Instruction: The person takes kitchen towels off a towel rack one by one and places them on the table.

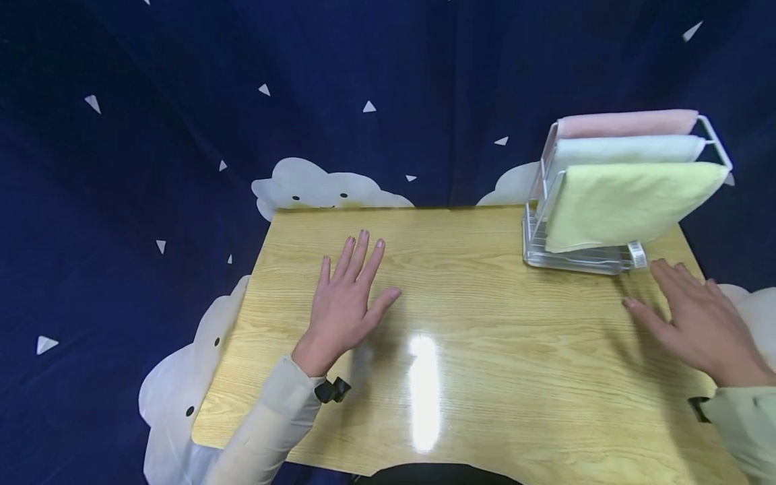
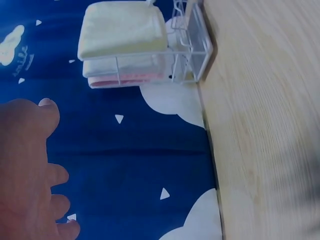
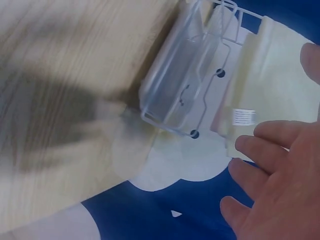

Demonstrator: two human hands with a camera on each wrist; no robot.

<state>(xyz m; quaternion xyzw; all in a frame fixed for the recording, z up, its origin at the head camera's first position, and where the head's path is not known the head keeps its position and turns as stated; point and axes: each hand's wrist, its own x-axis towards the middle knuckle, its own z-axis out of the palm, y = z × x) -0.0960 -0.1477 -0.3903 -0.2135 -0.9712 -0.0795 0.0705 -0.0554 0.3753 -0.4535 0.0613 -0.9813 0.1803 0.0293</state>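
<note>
A white wire rack [image 1: 533, 232] with a clear tray [image 1: 572, 261] at its base stands at the table's back right. Three small towels hang over its bars: yellow [image 1: 636, 202] in front, white [image 1: 624, 148] behind it, pink [image 1: 630, 124] at the back. My left hand [image 1: 345, 310] is held over the left part of the table, fingers straight and spread, holding nothing. Nearest the rack, my right hand [image 1: 703, 323] reaches out at the right edge with extended fingers, also holding nothing. In the right wrist view its fingertips [image 3: 245, 142] overlap the yellow towel's lower edge beside a white label [image 3: 244, 117].
The wooden table [image 1: 473, 296] has a light glare near its front. Dark blue cloth [image 1: 388, 54] with white triangles and clouds hangs behind the table and lies along its left side. A black rounded shape [image 1: 445, 474] shows at the front edge.
</note>
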